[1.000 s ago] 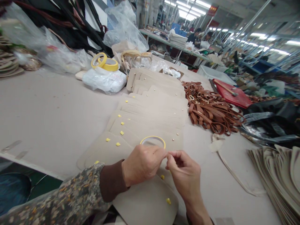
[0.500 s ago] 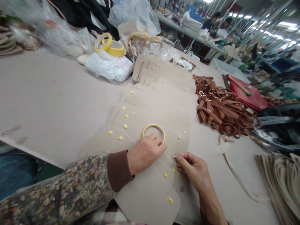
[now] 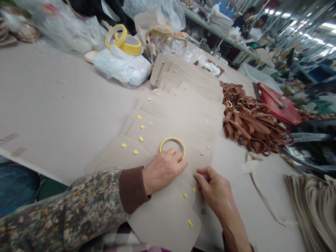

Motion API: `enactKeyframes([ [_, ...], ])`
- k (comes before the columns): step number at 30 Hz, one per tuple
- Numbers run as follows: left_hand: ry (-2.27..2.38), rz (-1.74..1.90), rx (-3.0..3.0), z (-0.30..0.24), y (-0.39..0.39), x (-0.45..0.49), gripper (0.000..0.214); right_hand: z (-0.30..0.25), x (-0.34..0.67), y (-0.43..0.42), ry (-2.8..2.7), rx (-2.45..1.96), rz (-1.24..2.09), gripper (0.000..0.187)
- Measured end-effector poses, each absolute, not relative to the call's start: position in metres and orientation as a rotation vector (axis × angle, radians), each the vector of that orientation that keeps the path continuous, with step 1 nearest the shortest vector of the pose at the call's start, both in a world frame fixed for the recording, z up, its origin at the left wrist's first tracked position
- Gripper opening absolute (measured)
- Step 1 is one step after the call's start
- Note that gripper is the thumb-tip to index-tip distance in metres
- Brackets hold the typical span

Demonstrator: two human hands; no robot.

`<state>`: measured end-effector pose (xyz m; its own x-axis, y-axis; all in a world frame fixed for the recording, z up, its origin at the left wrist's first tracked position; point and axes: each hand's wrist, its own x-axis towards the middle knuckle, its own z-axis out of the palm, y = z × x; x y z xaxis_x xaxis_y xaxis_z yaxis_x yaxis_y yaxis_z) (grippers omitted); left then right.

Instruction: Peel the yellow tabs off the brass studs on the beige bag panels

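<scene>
My left hand (image 3: pixel 162 169) lies on a fanned row of beige leather panels (image 3: pixel 181 115), its fingers curled over the near rim of a thin yellow tape roll (image 3: pixel 172 146). My right hand (image 3: pixel 214 190) sits just to the right, fingertips pinched and pressed onto a panel near a small yellow tape piece (image 3: pixel 194 190). Whether anything is in the pinch is hidden. Several panels carry yellow tape bits (image 3: pixel 135 152) on the left and small gold studs (image 3: pixel 202 153) on the right.
Two yellow tape rolls (image 3: pixel 123 37) rest on a white plastic bag (image 3: pixel 122 66) at the back. A heap of brown straps (image 3: pixel 249 120) lies to the right, with a red tray (image 3: pixel 278 105) beyond. Stacked beige pieces (image 3: pixel 312 206) sit at the right. People work at a far bench.
My hands, held together above the panels a second ago, have come down. The left now rests on the tape roll, the right presses onto a panel. The view has tilted downward.
</scene>
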<state>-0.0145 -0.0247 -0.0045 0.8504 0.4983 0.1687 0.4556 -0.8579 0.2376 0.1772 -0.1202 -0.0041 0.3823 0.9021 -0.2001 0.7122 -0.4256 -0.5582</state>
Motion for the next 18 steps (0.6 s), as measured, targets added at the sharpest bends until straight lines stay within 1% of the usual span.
enactKeyframes([
  [2, 0.737, 0.319, 2.840, -0.004, -0.024, -0.015, 0.008, -0.004, 0.179, -0.125, -1.347, -2.283, 0.623, 0.029],
  [6, 0.718, 0.337, 2.853, -0.005, -0.022, -0.015, 0.009, -0.005, 0.180, -0.143, -1.269, -2.208, 0.651, 0.037],
  [9, 0.716, 0.382, 2.850, -0.007, -0.021, -0.015, 0.008, -0.007, 0.174, -0.150, -1.390, -2.167, 0.573, 0.035],
  [14, 0.694, 0.391, 2.835, -0.009, -0.021, -0.016, 0.009, -0.015, 0.162, -0.143, -1.538, -2.232, 0.288, 0.033],
  [18, 0.667, 0.385, 2.829, -0.008, -0.021, -0.017, 0.011, -0.015, 0.159, -0.135, -1.568, -2.279, 0.238, 0.028],
])
